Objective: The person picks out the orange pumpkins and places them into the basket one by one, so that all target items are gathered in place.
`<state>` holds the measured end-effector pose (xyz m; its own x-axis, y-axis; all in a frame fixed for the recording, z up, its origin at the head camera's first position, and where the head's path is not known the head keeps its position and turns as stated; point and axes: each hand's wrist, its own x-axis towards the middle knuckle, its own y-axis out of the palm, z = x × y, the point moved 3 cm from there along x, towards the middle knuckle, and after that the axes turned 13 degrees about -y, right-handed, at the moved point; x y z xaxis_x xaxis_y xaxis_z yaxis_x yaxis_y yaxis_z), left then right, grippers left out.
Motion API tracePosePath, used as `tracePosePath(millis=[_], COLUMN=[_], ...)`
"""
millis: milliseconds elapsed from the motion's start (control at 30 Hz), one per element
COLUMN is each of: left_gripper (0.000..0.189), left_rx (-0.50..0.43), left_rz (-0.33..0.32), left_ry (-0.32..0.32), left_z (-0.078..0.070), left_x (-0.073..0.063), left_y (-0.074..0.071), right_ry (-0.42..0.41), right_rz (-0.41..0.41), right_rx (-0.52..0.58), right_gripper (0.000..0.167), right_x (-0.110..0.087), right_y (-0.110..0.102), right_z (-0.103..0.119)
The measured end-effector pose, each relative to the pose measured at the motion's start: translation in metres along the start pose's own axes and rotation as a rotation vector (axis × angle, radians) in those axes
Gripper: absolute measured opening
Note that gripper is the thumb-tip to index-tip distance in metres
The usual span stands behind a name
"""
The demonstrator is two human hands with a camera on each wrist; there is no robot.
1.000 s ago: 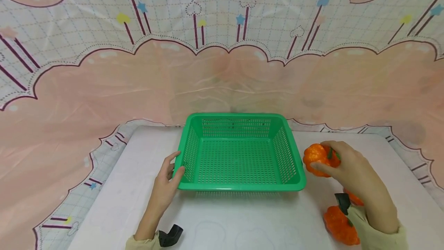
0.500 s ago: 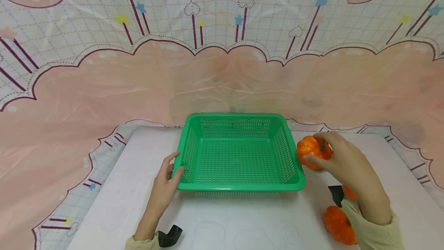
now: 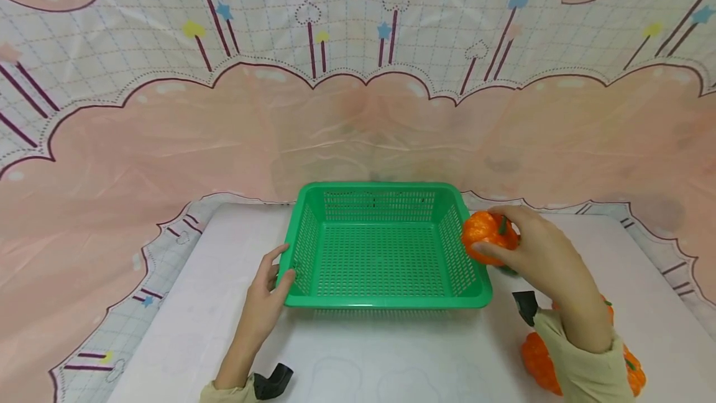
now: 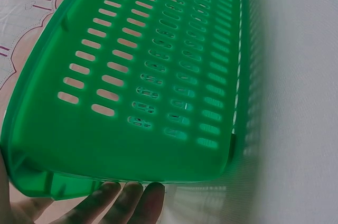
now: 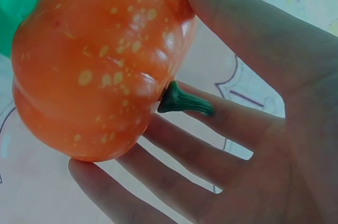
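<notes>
From the head view, the right hand [image 3: 534, 244] has the orange pumpkin [image 3: 482, 235] pinched between thumb and fingers, and here's the relation that counts: the pumpkin sits on the hand's left, fingertip side, in line with the right rim of the green basket [image 3: 386, 302], whose opening spreads leftward from there, long side running across, from one hand toward the other. Touching the rim or just above it? Can't tell from this angle. The right hand is clearly the nearer one; over at the far end the left hand [image 3: 270, 294] grips the left rim, thumb on top. Behind the right hand, more pumpkins [image 3: 539, 362] lie on the worktop [image 3: 386, 353], partly covered by the sleeve [image 3: 587, 359]. To the left wrist view: fingertips up against the outside of the basket's end, the long wall stretching away from them. And the right wrist view: thumb on one side, fingers fanned apart on the other, stem [image 5: 185, 101] pointing back toward the palm, basket showing past the pumpkin, away from the palm.
</notes>
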<state>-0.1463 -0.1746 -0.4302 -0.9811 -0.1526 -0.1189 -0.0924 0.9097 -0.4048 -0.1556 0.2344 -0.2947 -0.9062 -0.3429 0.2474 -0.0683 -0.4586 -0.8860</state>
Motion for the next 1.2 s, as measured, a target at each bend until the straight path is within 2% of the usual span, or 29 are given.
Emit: tracePosePath(millis=[400,767,1200], left_gripper=[0.048,0.048,0.048], left_rx=[-0.001,0.005,0.020], left_rz=[0.001,0.000,-0.013], left_ry=[0.000,0.007,0.019], left_z=[0.000,-0.001,0.000], left_x=[0.000,0.000,0.000], left_y=[-0.001,0.000,0.000], right_ry=[-0.011,-0.059,-0.071], right_rz=[-0.012,-0.042,-0.035], right_rx=[0.060,0.069,0.093], right_gripper=[0.064,0.056,0.059], right_x=[0.014,0.027,0.038], right_y=[0.010,0.022,0.034], right_z=[0.008,0.016,0.024])
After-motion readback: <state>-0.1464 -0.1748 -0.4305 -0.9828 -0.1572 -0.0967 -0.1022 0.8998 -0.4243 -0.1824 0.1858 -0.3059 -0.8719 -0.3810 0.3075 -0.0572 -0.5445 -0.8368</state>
